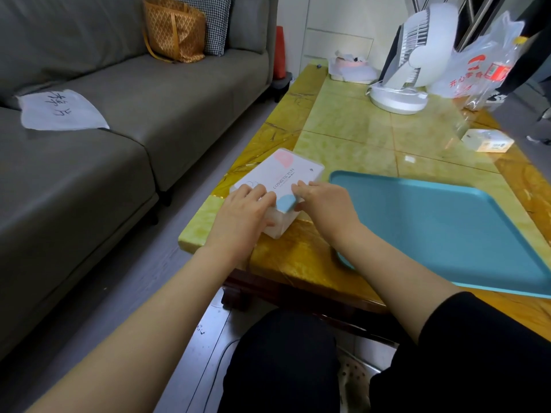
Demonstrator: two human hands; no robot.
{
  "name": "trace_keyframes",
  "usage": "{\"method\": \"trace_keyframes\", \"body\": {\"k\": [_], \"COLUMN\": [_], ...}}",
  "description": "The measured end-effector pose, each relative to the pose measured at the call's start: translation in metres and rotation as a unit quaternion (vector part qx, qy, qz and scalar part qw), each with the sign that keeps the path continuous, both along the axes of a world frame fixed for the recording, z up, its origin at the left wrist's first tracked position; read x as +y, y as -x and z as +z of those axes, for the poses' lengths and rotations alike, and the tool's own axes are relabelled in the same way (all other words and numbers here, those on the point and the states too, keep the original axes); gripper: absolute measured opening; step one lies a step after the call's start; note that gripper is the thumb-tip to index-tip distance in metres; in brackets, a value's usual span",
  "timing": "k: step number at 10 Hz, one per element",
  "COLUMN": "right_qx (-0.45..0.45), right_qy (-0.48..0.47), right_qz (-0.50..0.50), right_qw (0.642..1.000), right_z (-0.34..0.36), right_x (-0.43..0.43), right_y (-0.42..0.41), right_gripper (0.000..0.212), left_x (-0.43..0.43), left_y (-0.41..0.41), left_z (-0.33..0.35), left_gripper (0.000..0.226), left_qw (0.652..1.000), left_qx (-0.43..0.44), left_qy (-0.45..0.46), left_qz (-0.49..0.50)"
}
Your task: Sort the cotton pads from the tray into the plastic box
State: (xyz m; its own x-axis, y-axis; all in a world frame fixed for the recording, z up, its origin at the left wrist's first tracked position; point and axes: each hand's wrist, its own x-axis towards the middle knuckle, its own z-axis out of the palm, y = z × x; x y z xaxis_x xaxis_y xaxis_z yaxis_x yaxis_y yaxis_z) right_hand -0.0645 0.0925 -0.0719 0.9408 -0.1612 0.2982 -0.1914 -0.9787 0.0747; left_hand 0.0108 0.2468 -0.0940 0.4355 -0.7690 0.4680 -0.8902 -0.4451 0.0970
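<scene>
- White rectangular plastic box (287, 174) runs lengthwise away, just left of the teal plastic tray (447, 234)
- Left grip (244, 210) clasps its near corner; right grip (325, 204) pinches its near top edge

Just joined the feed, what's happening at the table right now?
A person sits at the table with both hands on the plastic box, whose lid is on. The left hand grips its near left end. The right hand lays its fingers on the lid, thumb at the front edge. The teal tray lies just right of the box. No loose pads show in view.
</scene>
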Motion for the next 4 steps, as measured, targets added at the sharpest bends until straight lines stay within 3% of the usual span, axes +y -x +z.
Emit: {"method": "trace_keyframes", "body": {"k": [1,2,3,4], "right_qx": [-0.002,0.012,-0.046,0.010], "right_qy": [0.033,0.018,-0.009,-0.113], "right_qz": [-0.023,0.004,0.032,0.034], "right_qw": [0.999,1.000,0.998,0.993], "right_z": [0.005,-0.001,-0.001,-0.010], "right_x": [0.012,0.030,0.051,0.049], "right_y": [-0.007,-0.028,-0.034,-0.031], "right_gripper": [0.037,0.040,0.021,0.032], "left_x": [0.008,0.018,0.020,0.016], "left_y": [-0.006,-0.016,-0.021,-0.019], "left_z": [0.000,0.006,0.012,0.011], "left_gripper": [0.040,0.028,0.031,0.033], "left_qw": [0.999,0.993,0.992,0.990], "left_qx": [0.012,0.048,0.073,0.091], "left_qy": [-0.013,0.000,-0.004,-0.042], "left_qz": [0.041,0.106,0.107,0.095]}}
